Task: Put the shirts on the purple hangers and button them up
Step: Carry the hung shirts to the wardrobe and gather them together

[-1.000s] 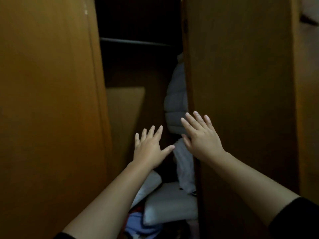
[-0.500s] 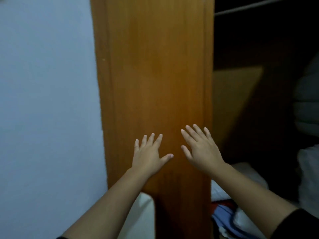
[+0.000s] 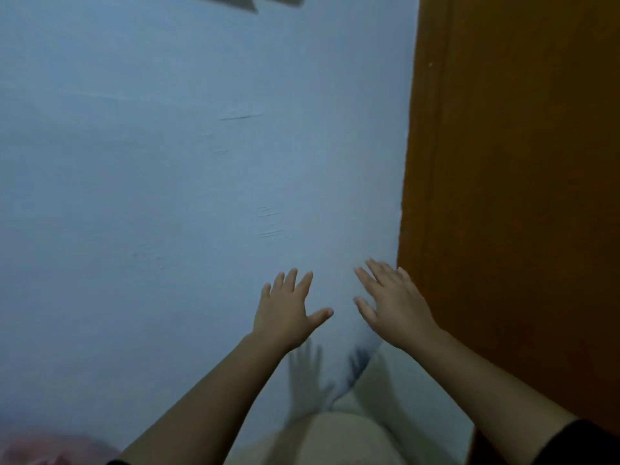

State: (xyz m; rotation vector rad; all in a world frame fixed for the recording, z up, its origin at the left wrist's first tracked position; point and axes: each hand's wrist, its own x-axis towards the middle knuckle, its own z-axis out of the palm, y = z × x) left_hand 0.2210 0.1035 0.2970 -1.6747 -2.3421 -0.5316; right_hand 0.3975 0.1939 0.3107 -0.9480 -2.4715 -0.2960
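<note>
Shirts out of view, left hand (image 3: 285,315) and right hand (image 3: 397,307) empty, fingers (image 3: 304,284) spread, blue wall (image 3: 167,196), wooden door (image 3: 520,196)

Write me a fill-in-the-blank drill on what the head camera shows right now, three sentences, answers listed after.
1. Both hands, the left hand and the right hand, are held out with the fingers spread and are holding ____.
2. The wooden panel stands on the ____ side of the view.
3. The pale blue wall behind the hands shows the hands' ____ just below them.

Missing words: nothing; right; shadows
</note>
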